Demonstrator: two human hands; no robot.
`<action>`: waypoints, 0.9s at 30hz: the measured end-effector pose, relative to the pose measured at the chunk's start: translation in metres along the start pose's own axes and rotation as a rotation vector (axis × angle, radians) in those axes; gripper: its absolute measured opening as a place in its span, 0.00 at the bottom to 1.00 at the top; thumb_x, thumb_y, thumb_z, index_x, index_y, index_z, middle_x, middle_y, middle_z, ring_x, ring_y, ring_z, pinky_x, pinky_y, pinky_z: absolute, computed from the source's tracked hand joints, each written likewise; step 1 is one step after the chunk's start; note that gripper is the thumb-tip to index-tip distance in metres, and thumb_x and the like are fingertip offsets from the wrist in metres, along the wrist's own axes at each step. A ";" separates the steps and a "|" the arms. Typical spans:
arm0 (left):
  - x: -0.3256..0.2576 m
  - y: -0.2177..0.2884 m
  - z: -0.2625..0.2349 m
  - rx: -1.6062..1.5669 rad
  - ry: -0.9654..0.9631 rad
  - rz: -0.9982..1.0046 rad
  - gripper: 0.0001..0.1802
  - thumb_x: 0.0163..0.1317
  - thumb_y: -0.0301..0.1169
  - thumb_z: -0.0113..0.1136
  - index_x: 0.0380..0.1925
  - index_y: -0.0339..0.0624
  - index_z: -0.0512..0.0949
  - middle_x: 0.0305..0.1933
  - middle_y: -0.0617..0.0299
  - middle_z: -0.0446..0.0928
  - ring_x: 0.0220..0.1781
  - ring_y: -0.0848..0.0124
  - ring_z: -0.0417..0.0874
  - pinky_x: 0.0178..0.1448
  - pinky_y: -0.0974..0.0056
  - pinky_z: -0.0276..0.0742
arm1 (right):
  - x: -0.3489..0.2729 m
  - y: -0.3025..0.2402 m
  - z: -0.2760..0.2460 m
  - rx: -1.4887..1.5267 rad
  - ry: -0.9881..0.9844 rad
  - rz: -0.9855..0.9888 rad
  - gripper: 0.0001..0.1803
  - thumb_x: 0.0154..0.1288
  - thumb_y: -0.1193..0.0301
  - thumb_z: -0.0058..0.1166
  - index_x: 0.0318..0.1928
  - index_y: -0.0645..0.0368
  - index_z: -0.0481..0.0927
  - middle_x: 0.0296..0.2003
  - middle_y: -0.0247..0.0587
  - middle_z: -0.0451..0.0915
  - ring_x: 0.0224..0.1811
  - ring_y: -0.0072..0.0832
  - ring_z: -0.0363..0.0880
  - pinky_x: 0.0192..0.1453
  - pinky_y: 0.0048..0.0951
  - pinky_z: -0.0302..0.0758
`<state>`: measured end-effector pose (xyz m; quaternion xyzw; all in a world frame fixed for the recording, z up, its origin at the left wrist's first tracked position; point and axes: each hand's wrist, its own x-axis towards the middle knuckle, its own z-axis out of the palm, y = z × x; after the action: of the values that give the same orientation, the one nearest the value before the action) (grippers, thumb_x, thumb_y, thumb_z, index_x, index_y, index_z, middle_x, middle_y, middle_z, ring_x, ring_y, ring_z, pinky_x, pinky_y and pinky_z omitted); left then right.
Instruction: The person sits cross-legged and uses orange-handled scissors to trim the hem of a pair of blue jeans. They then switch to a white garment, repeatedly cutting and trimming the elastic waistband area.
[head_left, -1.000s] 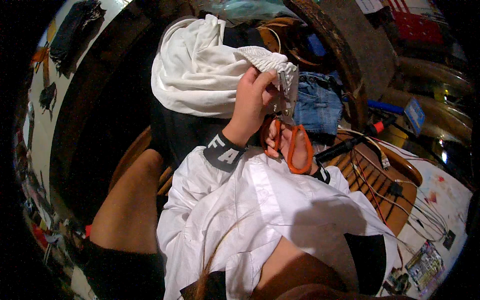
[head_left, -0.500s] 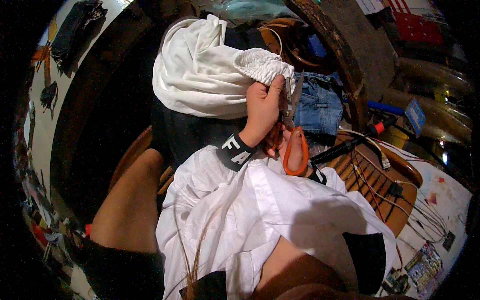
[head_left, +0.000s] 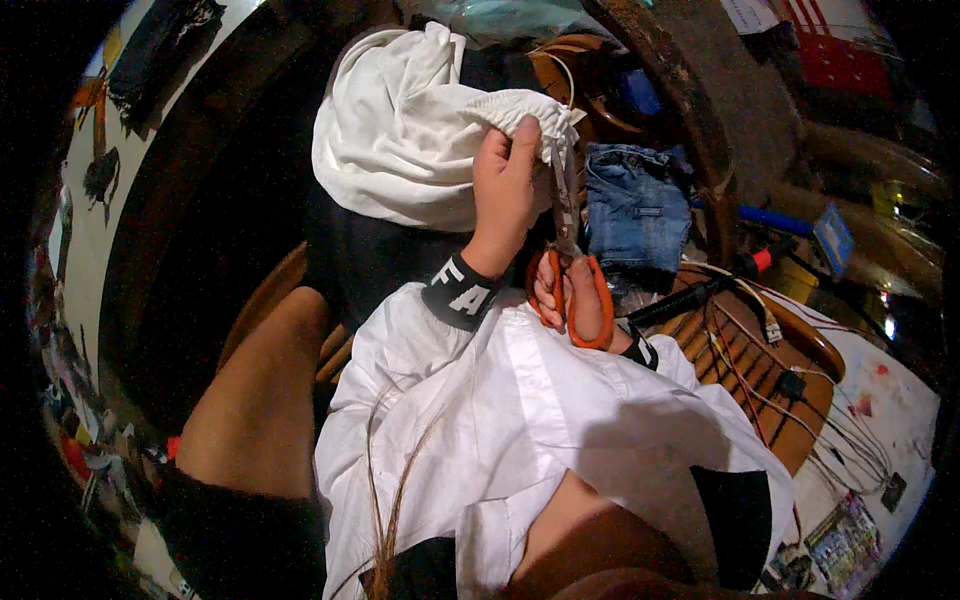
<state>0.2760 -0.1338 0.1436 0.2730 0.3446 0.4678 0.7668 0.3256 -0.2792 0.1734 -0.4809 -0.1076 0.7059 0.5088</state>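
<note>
White cloth [head_left: 400, 140] with a gathered, elastic-looking edge lies in a loose heap over dark fabric in front of me. My left hand [head_left: 503, 195] is closed on that gathered edge, thumb on top. Just right of it, my right hand [head_left: 588, 305] grips a pair of scissors [head_left: 566, 235] by the orange handles, fingers through the loops. The blades point away from me, nearly together, with their tips at the cloth's edge. Whether fabric lies between the blades I cannot tell.
Folded blue denim [head_left: 638, 210] lies right of the scissors. Beyond it are a black rod-like tool [head_left: 685, 300], a slatted wooden surface [head_left: 690, 335] with loose cables, and a blue handle [head_left: 770, 218]. A curved wooden rim [head_left: 690, 100] stands at the far right.
My left hand has shifted slightly left with the cloth edge. The scissors have turned, both handle loops now show, and their blades have come closer together.
</note>
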 end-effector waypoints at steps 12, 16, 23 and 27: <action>-0.003 0.001 -0.003 0.117 -0.050 0.004 0.14 0.64 0.36 0.55 0.40 0.35 0.76 0.35 0.66 0.78 0.34 0.80 0.73 0.39 0.73 0.69 | 0.002 -0.008 0.005 0.018 -0.078 -0.037 0.30 0.65 0.38 0.29 0.29 0.54 0.63 0.18 0.31 0.63 0.13 0.20 0.59 0.19 0.22 0.60; -0.003 -0.006 -0.011 0.158 -0.135 0.013 0.13 0.64 0.38 0.55 0.36 0.39 0.76 0.29 0.70 0.75 0.25 0.83 0.70 0.27 0.75 0.65 | 0.005 -0.009 0.005 0.050 -0.080 -0.035 0.31 0.65 0.38 0.27 0.29 0.55 0.62 0.20 0.33 0.63 0.16 0.21 0.60 0.19 0.21 0.60; -0.004 -0.007 -0.014 0.060 -0.129 -0.061 0.12 0.64 0.38 0.54 0.36 0.41 0.76 0.28 0.69 0.76 0.25 0.81 0.73 0.27 0.72 0.71 | 0.002 -0.010 0.004 0.070 -0.121 -0.026 0.33 0.64 0.37 0.26 0.30 0.56 0.63 0.21 0.33 0.62 0.18 0.21 0.59 0.18 0.20 0.60; -0.003 -0.009 -0.013 -0.009 -0.094 -0.094 0.13 0.64 0.35 0.55 0.39 0.36 0.77 0.35 0.65 0.79 0.34 0.81 0.74 0.38 0.74 0.69 | 0.000 -0.010 0.002 0.047 -0.120 0.014 0.33 0.64 0.37 0.26 0.31 0.56 0.63 0.20 0.33 0.62 0.17 0.21 0.58 0.18 0.19 0.60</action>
<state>0.2698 -0.1388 0.1296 0.2747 0.3188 0.4195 0.8043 0.3301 -0.2737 0.1811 -0.4265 -0.1179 0.7394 0.5074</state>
